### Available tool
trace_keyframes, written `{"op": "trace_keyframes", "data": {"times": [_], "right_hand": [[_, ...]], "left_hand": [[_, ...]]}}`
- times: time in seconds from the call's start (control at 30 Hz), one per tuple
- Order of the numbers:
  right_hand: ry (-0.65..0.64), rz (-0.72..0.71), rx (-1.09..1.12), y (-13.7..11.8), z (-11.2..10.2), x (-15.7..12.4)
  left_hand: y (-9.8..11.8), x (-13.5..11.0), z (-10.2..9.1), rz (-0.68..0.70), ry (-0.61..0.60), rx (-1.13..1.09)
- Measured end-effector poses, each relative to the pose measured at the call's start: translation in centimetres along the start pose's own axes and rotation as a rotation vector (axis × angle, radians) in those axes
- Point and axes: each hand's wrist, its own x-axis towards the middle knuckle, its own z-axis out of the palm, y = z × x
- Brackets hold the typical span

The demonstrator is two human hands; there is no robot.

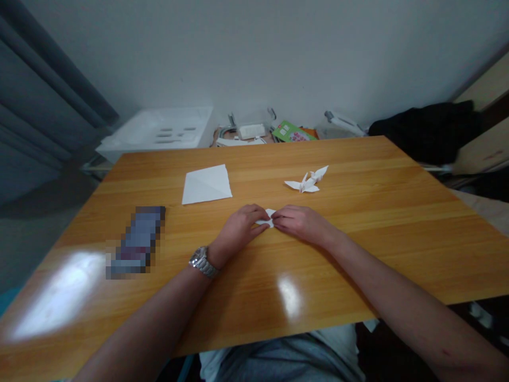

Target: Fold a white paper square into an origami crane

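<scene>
Though small, paper [271, 223] between hands [240, 225] [301, 223]

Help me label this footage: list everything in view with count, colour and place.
small folded paper: 1, white, between the hands
flat sheet: 1, white, table's far left
paper bird: at least 1, white, right of the sheet
table: 1, brown, centre
pixelated object: 1, dark, table's left
slotted tray: 1, white, beyond table, left
booklet: 1, green, beyond table
box: 1, white, left of booklet
cloth: black, far right, count unclear
curtain: grey-blue, far left
wall: 1, pale grey, behind
watch: 1, silver, left wrist
left hand: 1, paper's left
right hand: 1, paper's right
</scene>
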Motion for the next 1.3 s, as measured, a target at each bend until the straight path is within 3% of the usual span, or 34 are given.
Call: {"op": "trace_keyframes", "data": {"times": [0.7, 1.3], "right_hand": [[0.133, 0.253, 0.411, -0.5, 0.3, 0.2], [0.157, 0.411, 0.557, -1.1, 0.1, 0.6]], "left_hand": [[0.3, 0.0, 0.0, 0.024, 0.001, 0.03], [0.8, 0.0, -0.2, -0.023, 0.026, 0.029]]}}
